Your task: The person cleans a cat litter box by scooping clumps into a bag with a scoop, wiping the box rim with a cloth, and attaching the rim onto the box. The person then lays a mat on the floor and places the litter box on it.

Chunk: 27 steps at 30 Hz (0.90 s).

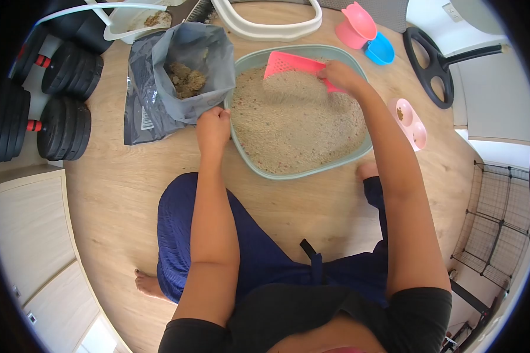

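My right hand [340, 76] is closed round the handle of a pink slotted litter scoop [285, 62]. The scoop lies tilted over the far half of a pale green litter box [265, 175], with sandy litter [294, 132] heaped in and against it. Left of the box stands a grey plastic bag [153, 97], its mouth wide and brownish clumps [185, 80] inside. My left hand [214, 125] is closed at the bag's near right edge, right beside the box's rim. The bag's edge seems to be in its fingers, though they partly hide it.
Beyond the box lies a white oval frame [271, 29]. Pink [357, 26] and blue [380, 49] plastic containers stand at the far right. A pink double bowl [407, 123] holds some kibble. Black dumbbells [65, 129] are on the left, a wire grid [497, 217] on the right.
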Tool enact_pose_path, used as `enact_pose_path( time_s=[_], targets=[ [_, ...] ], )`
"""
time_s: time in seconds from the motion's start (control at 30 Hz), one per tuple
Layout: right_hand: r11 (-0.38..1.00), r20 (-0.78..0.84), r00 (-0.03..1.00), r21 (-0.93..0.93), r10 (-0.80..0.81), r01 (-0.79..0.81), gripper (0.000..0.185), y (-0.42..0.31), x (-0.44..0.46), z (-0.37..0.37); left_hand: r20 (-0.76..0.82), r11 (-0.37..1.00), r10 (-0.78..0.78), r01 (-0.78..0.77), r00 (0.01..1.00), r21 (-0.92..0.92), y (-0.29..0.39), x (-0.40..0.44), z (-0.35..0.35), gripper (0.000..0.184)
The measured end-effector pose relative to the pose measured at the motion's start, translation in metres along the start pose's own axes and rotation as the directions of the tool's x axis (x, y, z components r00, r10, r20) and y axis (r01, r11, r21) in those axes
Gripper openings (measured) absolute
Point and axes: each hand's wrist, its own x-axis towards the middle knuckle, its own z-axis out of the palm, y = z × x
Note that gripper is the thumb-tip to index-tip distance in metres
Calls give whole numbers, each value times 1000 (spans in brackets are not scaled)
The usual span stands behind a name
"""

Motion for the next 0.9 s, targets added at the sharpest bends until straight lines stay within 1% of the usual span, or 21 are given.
enact_pose_path(
  time_s=[0.03, 0.07, 0.13, 0.17, 0.23, 0.27, 0.33, 0.37, 0.43, 0.47, 0.53, 0.57, 0.63, 0.67, 0.73, 0.77, 0.83, 0.87, 0.9],
  targets=[
    [996, 97, 995, -91, 4, 4, 33, -6, -3, -2, 6, 1000, -6, 6, 1000, 2, 1, -1, -1, 23],
    [996, 97, 995, -91, 3, 6, 33, -7, -6, 1, 5, 1000, -6, 6, 1000, 2, 2, -1, -1, 23],
    [995, 2, 1000, 95, 5, -5, 33, -10, -12, 8, -13, 997, 51, -50, 999, 62, 2, -1, -2, 24],
    [995, 5, 1000, 95, 4, -4, 33, -12, -11, 7, -13, 997, 48, -47, 999, 63, 1, -2, -2, 24],
    [994, 173, 984, -96, -43, 60, 33, -15, -7, 2, -5, 999, 30, -30, 1000, 43, 2, -1, -2, 24],
    [994, 173, 984, -95, -43, 60, 33, -15, -9, 4, -5, 999, 30, -29, 1000, 44, 1, 0, -1, 24],
    [983, -17, 999, 178, 40, -36, 34, -14, -14, 9, -11, 997, 52, -51, 999, 55, -1, 0, -1, 24],
    [984, -14, 999, 177, 39, -36, 34, -17, -15, 7, -11, 997, 49, -48, 999, 55, 1, -1, -1, 24],
    [1000, 94, 995, -14, 17, -16, 37, -22, -17, 1, -40, 990, 102, -97, 994, 102, 3, -2, -3, 24],
    [1000, 96, 995, -14, 18, -17, 37, -16, -13, 4, -38, 990, 100, -96, 994, 102, 4, -2, -4, 24],
    [971, -30, 997, 231, 70, -62, 36, 3, -4, 12, -22, 995, 80, -78, 997, 62, 5, -4, -4, 24],
    [971, -29, 997, 231, 70, -62, 36, -1, -8, 9, -22, 995, 78, -77, 997, 62, 5, -3, -4, 24],
    [988, 37, 998, 143, 47, -51, 33, -12, -19, 3, -19, 995, 77, -76, 997, 59, 5, -3, -4, 24],
    [988, 40, 998, 143, 48, -54, 33, -7, -18, 3, -17, 996, 74, -73, 997, 60, 2, -1, -2, 24],
    [937, -32, 998, 346, 54, -40, 27, 1, -14, 5, -21, 994, 102, -100, 995, 51, -4, 1, 1, 24],
    [937, -31, 998, 346, 53, -39, 27, -4, -18, 2, -22, 994, 100, -99, 995, 52, -3, 1, 0, 24],
    [973, 77, 994, 212, 76, -91, 28, -14, -26, -6, -21, 991, 98, -95, 995, 91, 0, 0, -1, 24],
    [973, 80, 994, 212, 77, -92, 28, -8, -24, -4, -20, 992, 95, -93, 995, 91, 0, 0, -1, 24],
    [923, 31, 994, 369, 101, -105, 29, -3, -23, -3, -33, 989, 117, -114, 993, 94, 0, -1, -2, 24]
  ],
)
